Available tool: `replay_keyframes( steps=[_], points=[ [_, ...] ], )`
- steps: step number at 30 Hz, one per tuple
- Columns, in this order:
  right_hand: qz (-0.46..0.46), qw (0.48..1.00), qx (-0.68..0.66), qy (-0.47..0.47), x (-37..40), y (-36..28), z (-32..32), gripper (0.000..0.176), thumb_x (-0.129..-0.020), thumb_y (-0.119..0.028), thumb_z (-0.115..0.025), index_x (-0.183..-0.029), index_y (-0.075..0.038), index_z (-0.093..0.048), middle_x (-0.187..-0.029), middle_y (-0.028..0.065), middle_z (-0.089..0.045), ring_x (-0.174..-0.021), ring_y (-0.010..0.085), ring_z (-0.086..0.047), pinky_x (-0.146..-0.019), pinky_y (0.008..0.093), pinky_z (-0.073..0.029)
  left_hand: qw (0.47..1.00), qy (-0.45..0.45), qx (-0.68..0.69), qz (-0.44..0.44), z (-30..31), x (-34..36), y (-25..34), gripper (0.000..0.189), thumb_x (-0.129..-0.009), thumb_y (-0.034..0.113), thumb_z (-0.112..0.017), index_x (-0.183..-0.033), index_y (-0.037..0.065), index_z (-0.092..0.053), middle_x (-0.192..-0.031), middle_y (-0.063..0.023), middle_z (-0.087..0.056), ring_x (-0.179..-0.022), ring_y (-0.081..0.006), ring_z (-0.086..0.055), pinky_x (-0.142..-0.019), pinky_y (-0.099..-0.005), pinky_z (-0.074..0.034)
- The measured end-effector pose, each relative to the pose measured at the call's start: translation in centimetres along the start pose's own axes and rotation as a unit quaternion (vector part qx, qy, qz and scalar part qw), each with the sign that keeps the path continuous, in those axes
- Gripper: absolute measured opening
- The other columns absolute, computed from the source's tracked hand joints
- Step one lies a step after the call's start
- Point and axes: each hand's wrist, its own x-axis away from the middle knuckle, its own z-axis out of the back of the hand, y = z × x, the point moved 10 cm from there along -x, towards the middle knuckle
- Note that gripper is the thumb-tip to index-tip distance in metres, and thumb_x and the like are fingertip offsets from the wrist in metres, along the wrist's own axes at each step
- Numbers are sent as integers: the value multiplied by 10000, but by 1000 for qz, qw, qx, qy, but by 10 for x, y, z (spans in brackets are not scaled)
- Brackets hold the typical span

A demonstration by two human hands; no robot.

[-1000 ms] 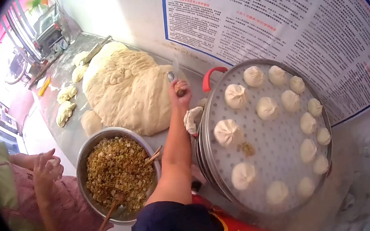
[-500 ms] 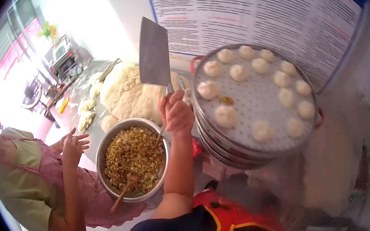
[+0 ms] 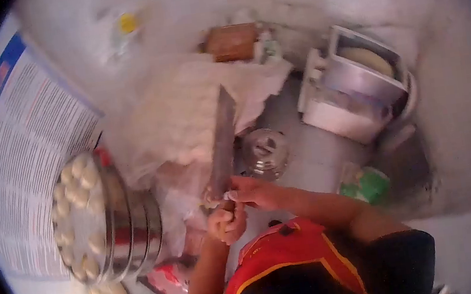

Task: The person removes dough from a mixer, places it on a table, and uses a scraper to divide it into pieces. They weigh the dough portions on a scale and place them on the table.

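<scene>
While my left hand (image 3: 227,223) is wrapped tight around the handle of the cleaver (image 3: 223,136), fingers curled shut on it, the blade stands up and away from my knuckles, edge-on and slightly tilted. My right hand (image 3: 251,191) sits just above the left, its fingers held together and pressed to the base of the blade, where a pale scrap (image 3: 218,196) clings; whether they actually pinch it I cannot tell. Beyond the blade's tip lies a rumpled white cloth (image 3: 184,112), and past that a brown box (image 3: 231,41). Just off my right fingertips, behind the blade, stands a shiny metal jar (image 3: 266,154). Out to the left of my left hand is the stack of steamers (image 3: 138,217), with white buns (image 3: 77,178) ringed in its top tray, and a printed poster (image 3: 21,173) beyond it. Farther out on my right-hand side are a white machine (image 3: 352,91) and, nearer my right forearm, a green bag (image 3: 366,185).
</scene>
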Motion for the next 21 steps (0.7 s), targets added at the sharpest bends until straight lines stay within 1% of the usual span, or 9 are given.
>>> replay_keyframes(
  steps=[2,6,8,11,14,16,17,19,21],
  points=[
    [1,995,-42,90,43,16,47,292,-942,-184,-499,-1182,-18,-504,-1176,86,-562,-1128,197,-516,-945,332,-418,997,-9,-14,74,15,-31,-40,250,-814,169,-540,-1014,41,-462,-632,-86,-473,-407,-163,-426,-327,-280,-371],
    [19,961,-124,245,137,13,100,237,-910,-139,-543,-1108,-8,-531,-1082,133,-602,-1028,257,-576,-902,364,-446,977,4,-72,202,43,-77,-107,431,-866,297,-555,-1205,55,-445,-930,-85,-551,-811,-178,-536,-621,-293,-467],
    [47,932,-147,328,192,14,127,196,-904,-130,-548,-1061,-12,-541,-1036,136,-605,-986,262,-586,-884,377,-455,946,-24,-145,289,63,-91,-140,541,-877,393,-575,-1260,38,-434,-1102,-93,-554,-944,-182,-561,-818,-311,-465],
    [137,866,-150,457,284,13,182,165,-895,-134,-546,-1002,-7,-545,-944,137,-610,-897,262,-598,-830,386,-474,846,16,-361,393,97,-112,-167,588,-849,433,-606,-1259,43,-446,-1100,-84,-557,-974,-175,-549,-804,-297,-472],
    [188,800,-140,553,366,8,226,188,-883,-163,-531,-956,10,-543,-835,139,-614,-774,264,-607,-739,382,-496,791,110,-440,411,193,-135,-173,538,-836,454,-607,-1195,72,-488,-1060,-73,-561,-905,-167,-570,-759,-310,-495],
    [196,769,-106,599,416,5,253,186,-881,-183,-503,-872,-4,-553,-777,128,-603,-719,260,-596,-686,378,-498,793,142,-449,386,257,-161,-162,482,-837,432,-610,-1140,66,-527,-1033,-55,-573,-895,-163,-571,-752,-303,-494],
    [183,724,-124,654,446,15,270,198,-878,-196,-497,-828,-12,-553,-742,123,-592,-685,257,-587,-653,376,-494,795,161,-452,373,288,-172,-159,455,-838,421,-611,-1112,63,-547,-1019,-47,-580,-890,-161,-572,-749,-299,-493],
    [161,620,-152,752,505,33,305,243,-872,-222,-485,-741,-28,-552,-673,113,-571,-617,250,-569,-586,372,-485,762,255,-495,332,343,-202,-145,393,-835,423,-612,-1006,71,-573,-967,-28,-588,-843,-152,-572,-707,-292,-492],
    [25,625,-6,780,561,46,337,255,-862,-221,-488,-685,-44,-535,-630,105,-552,-545,244,-538,-527,379,-469,725,327,-526,300,385,-225,-132,347,-841,414,-601,-915,76,-578,-910,-23,-588,-794,-154,-568,-668,-293,-489]
  ],
)
